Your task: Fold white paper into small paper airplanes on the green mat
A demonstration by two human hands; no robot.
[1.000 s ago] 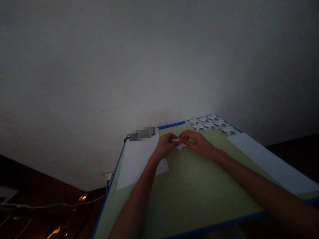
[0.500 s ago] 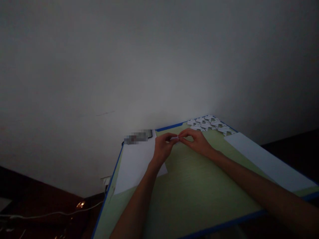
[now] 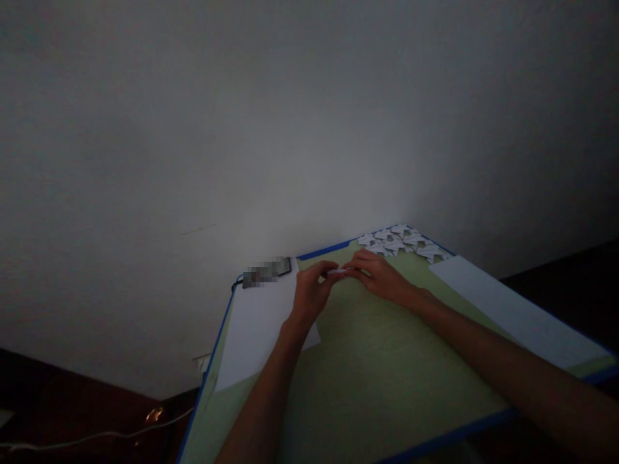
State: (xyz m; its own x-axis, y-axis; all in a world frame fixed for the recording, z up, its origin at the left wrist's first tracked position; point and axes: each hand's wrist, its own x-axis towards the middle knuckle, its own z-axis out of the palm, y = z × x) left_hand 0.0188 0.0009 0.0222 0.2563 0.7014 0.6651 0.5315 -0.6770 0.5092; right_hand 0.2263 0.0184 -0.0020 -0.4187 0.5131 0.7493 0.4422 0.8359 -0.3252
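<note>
Starting far L w/ thin white cable (image 3: 97, 437) over dark reddish-brown floor (image 3: 82, 403). Next, small white fitting (image 3: 202, 365) low on plain grey wall (image 3: 309, 129), too dim to ID. Then onto pale-green tabletop (image 3: 387, 374) w/ blue edging: at back L corner, flat dark device (image 3: 284, 265) w/ cord, partly pixelated, lying on far end of large white paper sheet (image 3: 256, 328). Crossing R part of sheet w/ L forearm. Pinching L end of small folded white paper piece (image 3: 337, 272) btwn thumb + forefinger of bare L hand (image 3: 309, 290); can't tell how remaining L fingers sit. Holding piece approx. mid-table toward back, R of sheet; can't tell if touching tabletop. Gripping R end of same piece w/ thumb + fingertips of bare R hand (image 3: 380, 276), tips just beside L ones. Just behind R hand, at back R corner: cluster of pointed folded white paper shapes (image 3: 394, 246), laid close together. Lastly, far R, long white paper strip (image 3: 512, 309), flat along R edge, just in front of cluster.
</note>
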